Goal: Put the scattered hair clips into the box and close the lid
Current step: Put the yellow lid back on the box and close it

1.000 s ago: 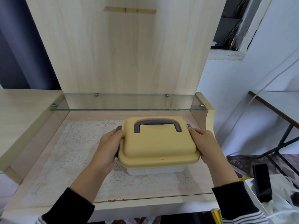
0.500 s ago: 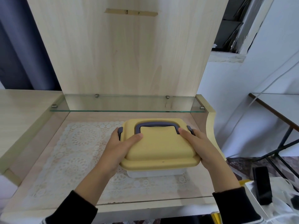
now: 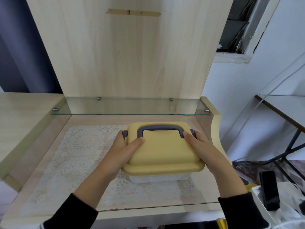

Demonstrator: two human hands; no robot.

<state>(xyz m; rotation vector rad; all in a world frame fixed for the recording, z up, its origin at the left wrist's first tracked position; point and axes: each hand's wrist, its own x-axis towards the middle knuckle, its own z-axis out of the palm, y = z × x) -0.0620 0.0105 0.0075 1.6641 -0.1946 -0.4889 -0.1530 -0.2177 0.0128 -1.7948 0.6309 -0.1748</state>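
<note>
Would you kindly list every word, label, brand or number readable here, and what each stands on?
No text is readable anywhere.
The yellow lid, its purple handle, the lace mat and the wooden back panel are plain; the black object at lower right shows no legible marking.

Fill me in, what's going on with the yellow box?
A person grips the lid with both hands: the left hand and right hand clasp its sides by the latches, thumbs on top. The lid sits on the box, which rests on a lace mat. No loose clips show. Whether the latches are snapped is unclear.
</note>
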